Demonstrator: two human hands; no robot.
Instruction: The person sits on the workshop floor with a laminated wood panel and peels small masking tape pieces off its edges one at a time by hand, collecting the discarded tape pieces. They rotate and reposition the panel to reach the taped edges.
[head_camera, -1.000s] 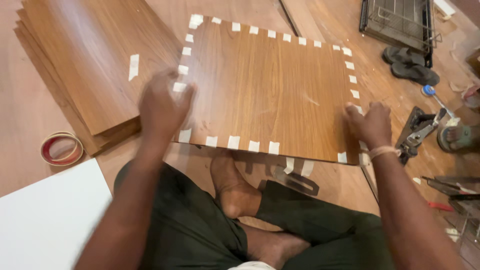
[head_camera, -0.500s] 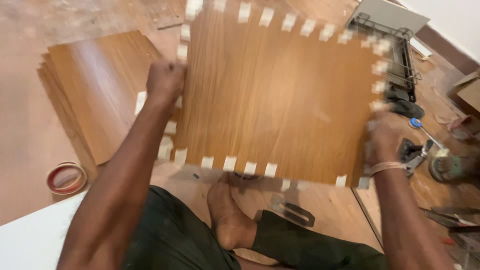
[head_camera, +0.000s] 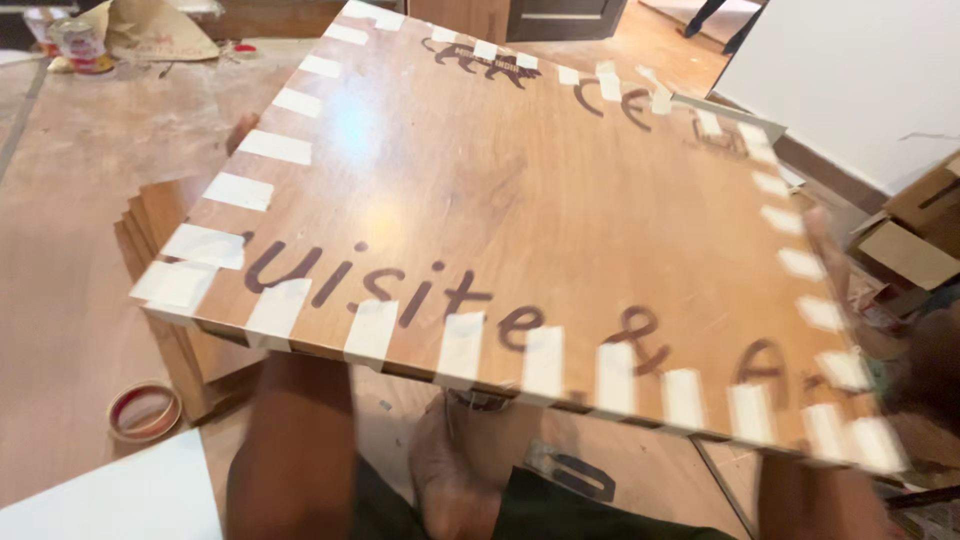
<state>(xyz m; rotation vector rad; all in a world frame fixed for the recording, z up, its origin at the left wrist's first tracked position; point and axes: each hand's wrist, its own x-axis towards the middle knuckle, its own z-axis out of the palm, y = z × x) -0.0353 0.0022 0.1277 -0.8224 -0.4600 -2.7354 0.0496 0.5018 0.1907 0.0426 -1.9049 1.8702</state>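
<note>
Wooden flooring (head_camera: 70, 250) strewn with work clutter surrounds us as we sit cross-legged. Our left hand (head_camera: 243, 128) shows only fingertips past the left edge of the large square wood-veneer board edged with pale tape strips (head_camera: 520, 220), and our right hand (head_camera: 830, 245) blurs at its right edge; both grip it, raised and tilted before us. Below it lie a stack of matching brown panels (head_camera: 165, 225), a red tape roll (head_camera: 143, 411) and a white sheet (head_camera: 110, 500).
</note>
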